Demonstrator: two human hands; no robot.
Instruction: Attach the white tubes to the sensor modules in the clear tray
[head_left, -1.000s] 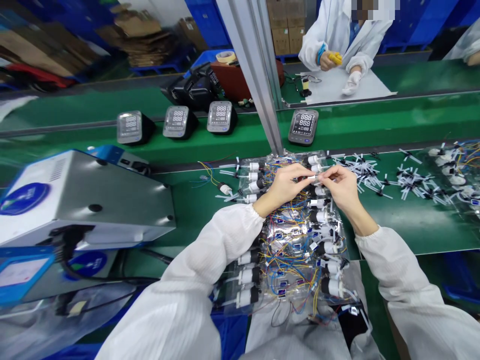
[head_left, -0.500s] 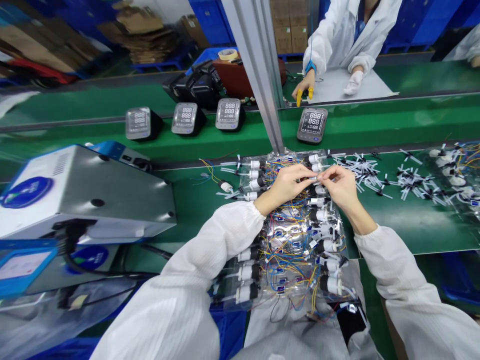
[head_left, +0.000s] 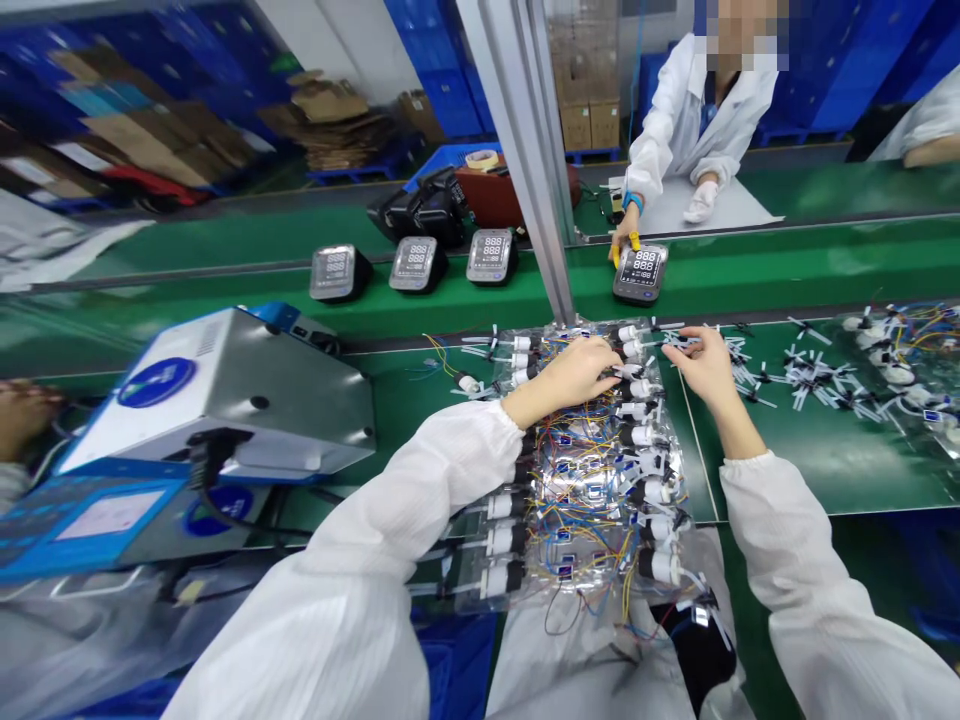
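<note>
A clear plastic tray (head_left: 525,590) in front of me holds rows of small white-and-black pumps (head_left: 504,540) with coloured wires. Over its far right part, my left hand (head_left: 574,372) has its thumb and fingers closed on a small pump (head_left: 626,371), partly covered by the fingertips. My right hand (head_left: 706,368) is just off the tray's right side, thumb and fingers apart, nothing visible between them. Close behind it lies a loose pile of black connectors with white tubes (head_left: 814,378).
A metal post (head_left: 525,150) rises behind the tray. Blood pressure monitors (head_left: 490,256) stand on the green ledge; a co-worker's hand (head_left: 624,238) touches one. A grey-and-blue machine (head_left: 292,400) is at left. Another tray of wired pumps (head_left: 911,350) lies far right.
My hands have parted: the right has moved right towards the connectors and its fingers have spread. My left hand stays over the tray. The co-worker's hand has reached the monitor.
</note>
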